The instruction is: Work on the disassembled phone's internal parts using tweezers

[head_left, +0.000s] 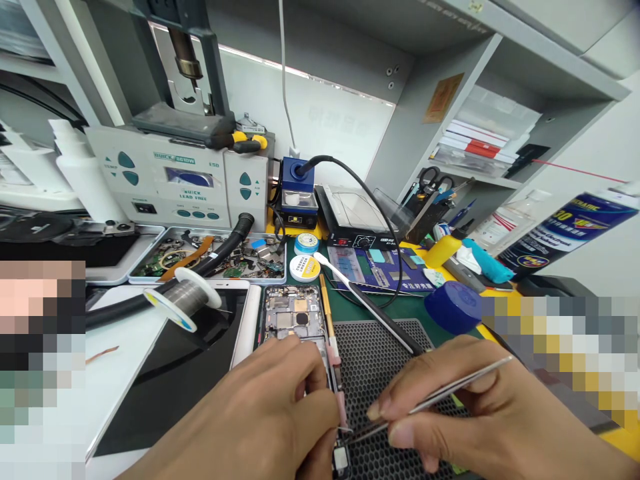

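Note:
An opened phone lies bare in front of me, its circuit board and metal shields showing at the top end. My left hand covers its lower half, with fingers curled and thumb and forefinger closed at its right edge. Pinched in my right hand is a pair of metal tweezers. Their tips reach the phone's lower right edge, close to my left thumb. Pink strips run along that side. Under the right hand is a black mat with a honeycomb pattern.
A solder spool sits on a white tablet at left. Behind are a parts tray, hot-air station and small round tins. A black-and-white handled tool and blue cap lie rightward.

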`<act>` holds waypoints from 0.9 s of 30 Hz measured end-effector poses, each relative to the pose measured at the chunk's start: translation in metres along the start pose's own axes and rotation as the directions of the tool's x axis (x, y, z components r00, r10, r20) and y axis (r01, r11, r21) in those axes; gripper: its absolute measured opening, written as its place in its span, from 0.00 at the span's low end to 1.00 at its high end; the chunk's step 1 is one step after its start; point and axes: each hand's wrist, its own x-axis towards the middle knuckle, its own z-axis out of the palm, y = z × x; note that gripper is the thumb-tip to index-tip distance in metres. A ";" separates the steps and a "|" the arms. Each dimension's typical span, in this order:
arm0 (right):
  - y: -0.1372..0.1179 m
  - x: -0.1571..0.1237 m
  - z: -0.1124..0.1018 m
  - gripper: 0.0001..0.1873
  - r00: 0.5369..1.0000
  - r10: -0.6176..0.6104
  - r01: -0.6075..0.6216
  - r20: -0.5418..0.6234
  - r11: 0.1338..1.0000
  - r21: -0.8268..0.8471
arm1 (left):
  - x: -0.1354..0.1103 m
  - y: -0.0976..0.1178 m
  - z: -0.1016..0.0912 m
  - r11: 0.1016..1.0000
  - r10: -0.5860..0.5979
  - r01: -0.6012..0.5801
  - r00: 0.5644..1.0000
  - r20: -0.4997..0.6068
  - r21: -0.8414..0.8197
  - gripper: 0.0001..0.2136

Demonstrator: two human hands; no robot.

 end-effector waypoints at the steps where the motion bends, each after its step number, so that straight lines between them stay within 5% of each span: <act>1: 0.001 0.000 0.000 0.13 1.000 -0.010 0.010 -0.010 1.000 0.003 | 0.000 0.000 0.000 1.000 -0.002 0.002 1.000 0.005 -0.008 0.11; 27: -0.001 0.002 0.003 0.11 0.998 0.059 -0.057 -0.028 0.995 0.081 | -0.001 0.000 0.002 1.000 -0.006 0.006 1.000 0.006 -0.013 0.11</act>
